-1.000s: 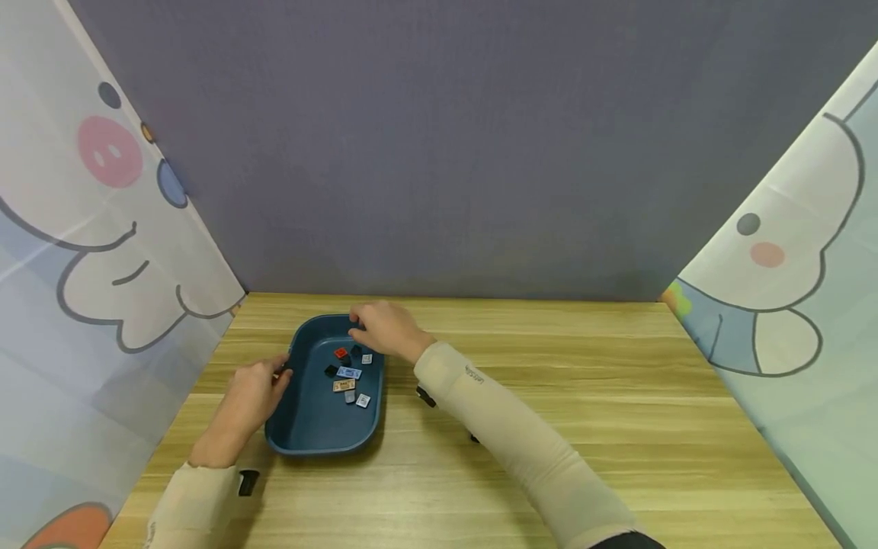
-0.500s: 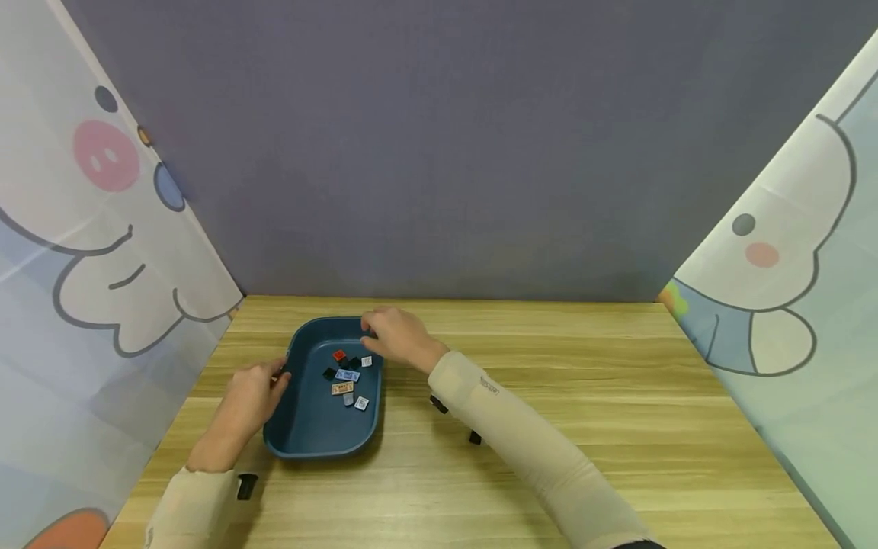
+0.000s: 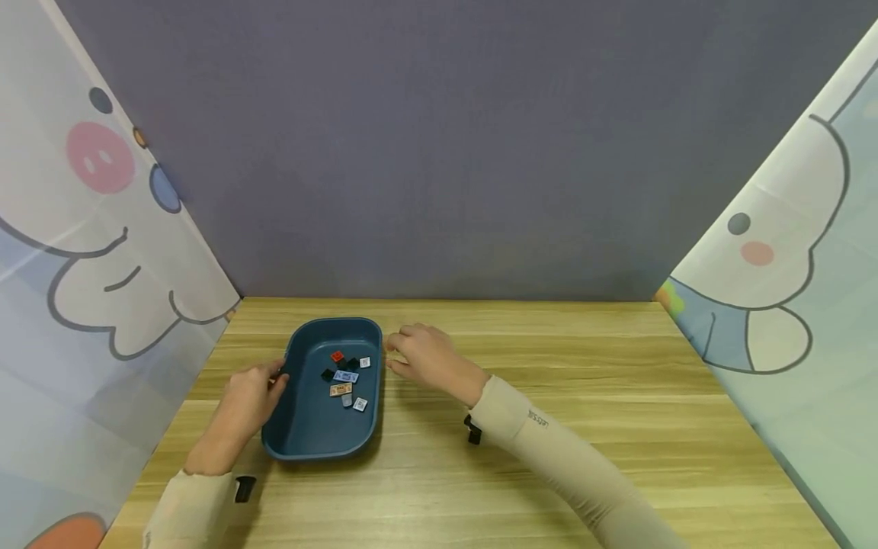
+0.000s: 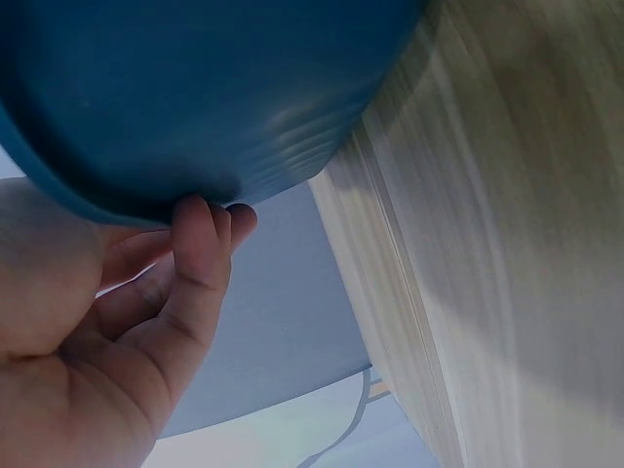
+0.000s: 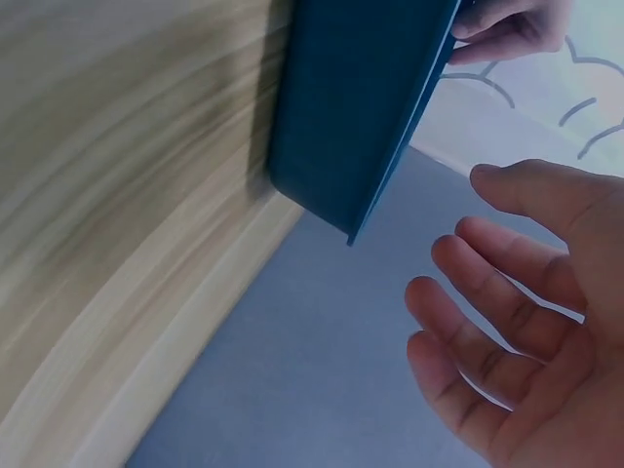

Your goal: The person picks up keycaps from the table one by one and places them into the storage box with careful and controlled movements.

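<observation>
A dark blue rectangular tray with rounded corners stands at the left of the table. My left hand grips its left rim; in the left wrist view the fingertips press the outer wall under the lip. Inside lie a red square piece, several black pieces, a light blue rectangle, a tan rectangle, white printed squares and a small greyish clear piece. My right hand is just off the right rim, fingers relaxed and apart, holding nothing.
The wooden table extends to the right of the tray. A grey partition rises along its back edge. Cartoon-printed sheets flank both sides. Black strap ends show under the right wrist.
My right hand has moved right, from over the tray's far right corner to outside its right rim, and its fingers have spread. The left hand keeps its grip; the pieces lie unchanged.
</observation>
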A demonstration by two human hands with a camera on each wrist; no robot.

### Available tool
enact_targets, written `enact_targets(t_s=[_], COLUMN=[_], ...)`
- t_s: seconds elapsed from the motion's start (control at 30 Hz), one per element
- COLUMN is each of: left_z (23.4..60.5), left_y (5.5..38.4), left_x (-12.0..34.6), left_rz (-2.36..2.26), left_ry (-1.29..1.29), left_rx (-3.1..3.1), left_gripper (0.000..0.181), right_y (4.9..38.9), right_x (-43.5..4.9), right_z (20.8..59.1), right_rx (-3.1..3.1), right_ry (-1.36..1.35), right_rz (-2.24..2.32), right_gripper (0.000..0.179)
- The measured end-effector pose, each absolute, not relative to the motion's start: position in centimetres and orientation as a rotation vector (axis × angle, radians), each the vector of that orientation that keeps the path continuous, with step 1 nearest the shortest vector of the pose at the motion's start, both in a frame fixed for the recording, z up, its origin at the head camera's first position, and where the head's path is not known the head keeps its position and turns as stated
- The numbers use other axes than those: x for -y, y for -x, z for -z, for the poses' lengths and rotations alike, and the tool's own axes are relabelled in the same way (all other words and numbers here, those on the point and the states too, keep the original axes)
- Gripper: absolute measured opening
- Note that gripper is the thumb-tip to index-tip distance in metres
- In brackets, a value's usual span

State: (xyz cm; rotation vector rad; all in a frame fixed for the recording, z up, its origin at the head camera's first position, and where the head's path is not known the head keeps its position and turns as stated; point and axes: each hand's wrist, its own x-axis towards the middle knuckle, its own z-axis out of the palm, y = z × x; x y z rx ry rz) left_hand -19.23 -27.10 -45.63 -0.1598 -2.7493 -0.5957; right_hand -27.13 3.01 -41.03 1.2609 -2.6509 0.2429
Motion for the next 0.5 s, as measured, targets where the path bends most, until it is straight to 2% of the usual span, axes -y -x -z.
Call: enact_targets(t_s=[0.5], left_z=[45.4], left_y=[19.3], left_x=[26.9], left_rz=[0.59], left_ry=[0.145], left_rx=[2.78], left_gripper=[0.03], right_y=[23.7], right_x=[-10.8], right_z=[42.9], right_rx=[2.549], right_ry=[-1.271], right_rz=[-0.305], right_gripper=[0.02])
